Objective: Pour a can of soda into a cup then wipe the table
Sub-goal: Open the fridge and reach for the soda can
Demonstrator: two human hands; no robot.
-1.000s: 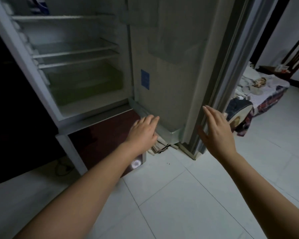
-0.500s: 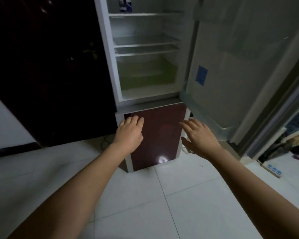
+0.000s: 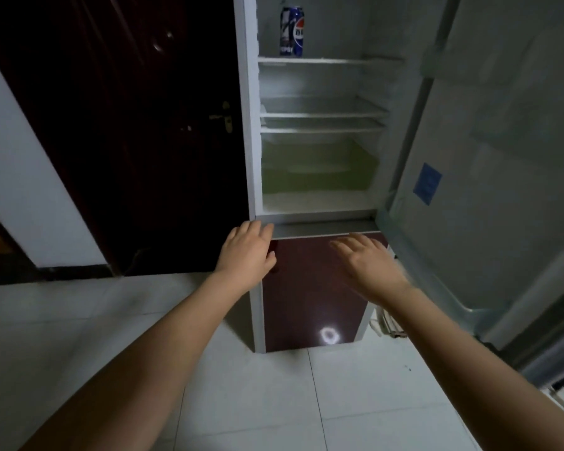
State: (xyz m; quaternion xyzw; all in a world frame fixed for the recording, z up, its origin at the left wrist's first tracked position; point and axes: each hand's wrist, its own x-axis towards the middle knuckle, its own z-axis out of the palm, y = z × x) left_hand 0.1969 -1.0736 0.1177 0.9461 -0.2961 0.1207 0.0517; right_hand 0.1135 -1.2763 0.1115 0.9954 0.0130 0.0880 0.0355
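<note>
1. A blue soda can stood upright, alone on the top shelf of the open fridge.
2. The lower shelves and the greenish crisper drawer held nothing visible.
3. The left hand and the right hand hovered spread and empty before the dark red freezer door.

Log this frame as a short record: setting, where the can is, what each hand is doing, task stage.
setting: open fridge, door swung right, tiled floor
can: soda can upright on top shelf, left side
left hand: empty, open, low by lower compartment
right hand: empty, open, fingers spread
stage: can not yet picked up
</note>
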